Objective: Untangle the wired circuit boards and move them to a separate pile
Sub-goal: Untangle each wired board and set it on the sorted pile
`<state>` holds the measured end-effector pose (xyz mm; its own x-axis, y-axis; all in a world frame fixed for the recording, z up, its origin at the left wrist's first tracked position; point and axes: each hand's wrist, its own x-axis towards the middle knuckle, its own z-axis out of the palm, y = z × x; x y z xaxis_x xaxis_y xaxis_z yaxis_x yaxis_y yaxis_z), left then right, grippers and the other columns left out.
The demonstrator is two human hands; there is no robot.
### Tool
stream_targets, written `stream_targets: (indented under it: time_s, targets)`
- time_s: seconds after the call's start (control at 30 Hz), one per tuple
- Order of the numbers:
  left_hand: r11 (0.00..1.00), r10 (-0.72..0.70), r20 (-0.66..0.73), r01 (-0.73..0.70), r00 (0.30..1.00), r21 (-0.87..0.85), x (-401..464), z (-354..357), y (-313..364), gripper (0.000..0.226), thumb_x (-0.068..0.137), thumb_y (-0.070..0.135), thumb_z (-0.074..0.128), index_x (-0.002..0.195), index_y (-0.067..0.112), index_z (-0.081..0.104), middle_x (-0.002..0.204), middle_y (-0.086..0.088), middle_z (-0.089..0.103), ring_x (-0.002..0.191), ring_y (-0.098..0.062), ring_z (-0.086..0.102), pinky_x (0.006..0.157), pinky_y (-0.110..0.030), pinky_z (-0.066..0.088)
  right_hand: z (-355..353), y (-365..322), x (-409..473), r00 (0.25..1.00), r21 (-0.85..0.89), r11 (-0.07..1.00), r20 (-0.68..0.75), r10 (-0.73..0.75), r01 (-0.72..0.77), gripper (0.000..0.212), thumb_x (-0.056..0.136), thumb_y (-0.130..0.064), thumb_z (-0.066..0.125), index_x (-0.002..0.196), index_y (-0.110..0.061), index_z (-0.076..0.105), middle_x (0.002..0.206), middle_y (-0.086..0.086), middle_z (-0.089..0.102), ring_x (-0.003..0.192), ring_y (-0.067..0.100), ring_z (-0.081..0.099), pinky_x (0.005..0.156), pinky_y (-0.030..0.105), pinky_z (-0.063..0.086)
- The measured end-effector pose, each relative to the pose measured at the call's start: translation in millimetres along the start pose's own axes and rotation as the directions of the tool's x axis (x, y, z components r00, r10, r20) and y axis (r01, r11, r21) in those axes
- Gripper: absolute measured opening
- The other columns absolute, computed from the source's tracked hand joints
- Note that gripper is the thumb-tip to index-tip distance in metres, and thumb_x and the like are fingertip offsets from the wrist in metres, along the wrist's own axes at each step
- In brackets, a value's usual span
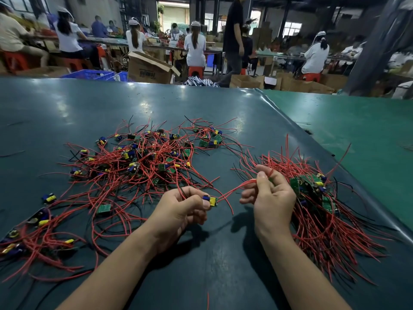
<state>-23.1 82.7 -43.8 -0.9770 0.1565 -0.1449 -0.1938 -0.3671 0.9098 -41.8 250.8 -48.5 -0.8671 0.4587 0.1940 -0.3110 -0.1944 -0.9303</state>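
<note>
Pinching a small green circuit board [211, 201] with yellow and blue parts at centre frame, the left hand [186, 209] steadies it while the right hand [270, 195] pinches its red wires [234, 189].

Single head-worn wide-angle view, looking forward and down, sitting close above both hands; table [223, 104] stretching beyond them, workshop floor showing behind.

left hand [182, 210] pinching board [211, 201], right hand [271, 199] holding wires [237, 188]

Tangled pile [138, 162] left – sorted pile [317, 198] right – on table [201, 104].
</note>
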Motion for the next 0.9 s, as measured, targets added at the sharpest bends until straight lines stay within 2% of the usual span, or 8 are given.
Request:
stream_targets:
  time_s: [0.23,0.37,0.47,0.57,0.67,0.77,0.83,0.9]
  targets:
    - [0.991,0.122,-0.116,-0.127,0.986,-0.038,4,-6,1,0.022,0.081,-0.018,0.057,0.074,0.003,0.06,0.06,-0.005,0.061,0.044,-0.012,0.05,0.046,-0.021,0.046,2,-3,1,0.973,0.221,0.947,0.043,0.228,-0.232,0.018,0.1,-0.013,0.052,0.095,-0.008,0.068,0.082,0.005,0.076,0.049,0.008,0.063,0.042,0.016,0.047]
    - [0.98,0.19,-0.105,-0.194,0.976,-0.031,3,-5,-1,0.024,0.059,-0.011,0.075,0.068,0.011,0.071,0.065,-0.005,0.065,0.051,-0.013,0.054,0.054,-0.02,0.049,1,-8,6,0.878,0.452,0.758,0.155,0.452,-0.47,0.019,0.1,-0.009,0.047,0.094,-0.007,0.065,0.062,0.0,0.067,0.041,0.002,0.051,0.038,0.01,0.04]
    - [0.962,0.246,-0.091,-0.254,0.965,-0.095,5,-6,-2,0.023,0.059,-0.007,0.077,0.072,0.012,0.077,0.071,-0.005,0.068,0.056,-0.014,0.055,0.061,-0.019,0.05,1,-6,5,0.858,0.41,0.755,0.189,0.478,-0.511,0.018,0.099,-0.012,0.05,0.096,-0.008,0.067,0.054,-0.003,0.056,0.037,0.002,0.043,0.034,0.011,0.033]
    - [0.941,0.284,-0.066,-0.291,0.957,-0.173,6,-5,-1,0.022,0.066,0.001,0.066,0.084,0.008,0.077,0.072,-0.005,0.068,0.059,-0.012,0.056,0.063,-0.018,0.05,3,-3,4,0.902,0.278,0.858,0.146,0.407,-0.432,0.012,0.098,-0.01,0.054,0.103,-0.008,0.065,0.056,-0.002,0.061,0.038,0.005,0.048,0.036,0.014,0.036]
    - [0.917,0.357,-0.131,-0.374,0.925,-0.137,5,-6,2,0.028,0.075,0.004,0.062,0.101,0.003,0.07,0.071,-0.003,0.064,0.062,-0.011,0.054,0.064,-0.016,0.048,0,0,0,0.971,-0.134,0.973,0.124,0.206,-0.189,0.04,0.095,-0.013,0.062,0.132,-0.02,0.049,0.102,0.004,0.068,0.054,0.006,0.06,0.052,0.027,0.053]
    - [0.872,0.48,-0.228,-0.489,0.847,0.021,5,-11,8,0.026,0.078,0.017,0.065,0.101,0.007,0.072,0.076,-0.001,0.066,0.066,-0.01,0.054,0.066,-0.015,0.048,-3,3,-7,0.977,-0.627,0.754,0.193,-0.093,0.196,0.053,0.088,-0.029,0.07,0.138,-0.025,0.051,0.122,-0.001,0.05,0.089,0.008,0.06,0.092,0.036,0.05]
    - [0.815,0.579,-0.237,-0.564,0.78,0.133,3,-14,12,0.029,0.077,0.018,0.067,0.103,0.003,0.07,0.093,-0.007,0.07,0.08,-0.008,0.063,0.077,-0.015,0.051,-2,0,-10,0.939,-0.594,0.735,0.286,-0.189,0.328,0.026,0.091,-0.027,0.068,0.116,-0.022,0.068,0.112,-0.004,0.06,0.102,0.017,0.059,0.096,0.041,0.047]
    - [0.723,0.686,-0.201,-0.626,0.699,0.293,0,-12,14,0.026,0.084,0.012,0.063,0.106,0.0,0.066,0.108,-0.017,0.067,0.096,-0.011,0.066,0.089,-0.02,0.052,2,-2,-15,0.902,-0.522,0.777,0.412,-0.131,0.352,0.012,0.094,-0.019,0.064,0.101,-0.018,0.073,0.101,-0.004,0.068,0.1,0.015,0.063,0.092,0.04,0.05]
